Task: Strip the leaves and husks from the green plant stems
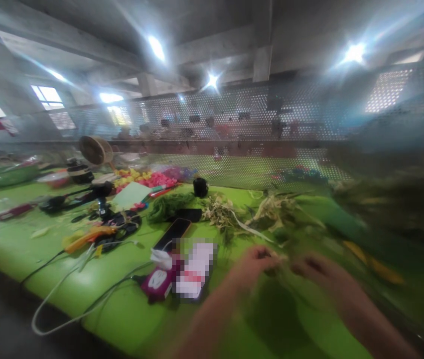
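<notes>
The view is blurred by motion. My left hand (255, 263) and my right hand (318, 269) are close together over the green table (129, 309), fingers curled around a blurred bunch of green and pale plant stems (284, 259). How firmly each hand holds the stems is hard to judge. A pile of dried leaves and stems (234, 214) lies just beyond my hands. A larger blurred mass of green foliage (391, 199) fills the right side.
A dark phone (172, 233), a pink pouch (157, 281) and white cables (70, 289) lie at the left. Scissors and tools (99, 234), a small tripod (99, 197), bright paper flowers (148, 178) and a perforated screen (256, 134) stand further back. People sit beyond the screen.
</notes>
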A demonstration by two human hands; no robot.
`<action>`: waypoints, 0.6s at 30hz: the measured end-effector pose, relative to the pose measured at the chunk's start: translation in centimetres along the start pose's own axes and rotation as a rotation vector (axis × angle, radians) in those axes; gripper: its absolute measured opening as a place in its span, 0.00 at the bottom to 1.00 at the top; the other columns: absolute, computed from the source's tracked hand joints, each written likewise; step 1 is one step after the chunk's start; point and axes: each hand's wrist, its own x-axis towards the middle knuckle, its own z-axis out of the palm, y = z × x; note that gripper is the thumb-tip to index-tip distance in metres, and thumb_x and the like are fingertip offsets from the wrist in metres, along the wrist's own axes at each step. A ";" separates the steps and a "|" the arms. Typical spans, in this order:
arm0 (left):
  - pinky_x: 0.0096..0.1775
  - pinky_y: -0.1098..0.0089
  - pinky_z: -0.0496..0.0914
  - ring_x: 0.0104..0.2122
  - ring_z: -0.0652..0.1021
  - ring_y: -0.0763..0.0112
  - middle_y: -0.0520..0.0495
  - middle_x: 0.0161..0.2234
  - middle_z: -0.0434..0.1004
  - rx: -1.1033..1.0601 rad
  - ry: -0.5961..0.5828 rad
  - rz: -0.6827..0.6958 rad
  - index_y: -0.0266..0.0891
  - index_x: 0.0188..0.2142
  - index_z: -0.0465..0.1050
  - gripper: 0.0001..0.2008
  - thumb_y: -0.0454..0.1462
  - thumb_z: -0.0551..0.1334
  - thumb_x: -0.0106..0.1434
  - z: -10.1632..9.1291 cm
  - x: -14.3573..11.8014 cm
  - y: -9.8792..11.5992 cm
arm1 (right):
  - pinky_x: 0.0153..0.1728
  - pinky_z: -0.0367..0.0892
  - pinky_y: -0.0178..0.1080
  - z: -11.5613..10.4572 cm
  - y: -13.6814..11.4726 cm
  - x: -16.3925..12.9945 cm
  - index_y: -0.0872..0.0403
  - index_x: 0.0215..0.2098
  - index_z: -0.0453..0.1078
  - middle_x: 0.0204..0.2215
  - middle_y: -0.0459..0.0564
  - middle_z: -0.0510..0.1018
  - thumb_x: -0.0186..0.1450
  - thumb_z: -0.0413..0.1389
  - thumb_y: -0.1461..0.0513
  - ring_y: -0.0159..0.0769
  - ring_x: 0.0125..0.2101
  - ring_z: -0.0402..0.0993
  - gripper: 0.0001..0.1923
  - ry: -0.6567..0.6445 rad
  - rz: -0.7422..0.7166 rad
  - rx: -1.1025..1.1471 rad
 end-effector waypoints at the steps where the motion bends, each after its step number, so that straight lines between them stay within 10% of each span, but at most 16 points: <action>1: 0.37 0.69 0.66 0.28 0.73 0.72 0.48 0.27 0.75 0.037 -0.012 -0.004 0.34 0.30 0.73 0.14 0.43 0.69 0.50 -0.1 0.1 -0.1 | 0.31 0.67 0.35 0.1 0.0 -0.1 0.52 0.28 0.72 0.26 0.46 0.78 0.60 0.56 0.48 0.37 0.30 0.74 0.16 -0.019 0.005 0.040; 12: 0.33 0.73 0.63 0.30 0.72 0.71 0.51 0.29 0.75 0.669 -0.115 0.199 0.39 0.29 0.76 0.04 0.33 0.63 0.52 0.1 -0.3 0.0 | 0.27 0.62 0.35 0.3 0.1 -0.3 0.50 0.25 0.71 0.22 0.43 0.73 0.61 0.55 0.54 0.34 0.25 0.68 0.11 -0.011 -0.260 -0.276; 18: 0.35 0.72 0.64 0.29 0.72 0.71 0.49 0.28 0.73 0.206 -0.226 0.036 0.36 0.29 0.73 0.11 0.42 0.68 0.51 0.6 -1.0 0.8 | 0.26 0.65 0.34 0.5 0.2 0.2 0.50 0.26 0.71 0.22 0.43 0.75 0.60 0.54 0.54 0.35 0.25 0.71 0.11 0.063 -0.204 -0.269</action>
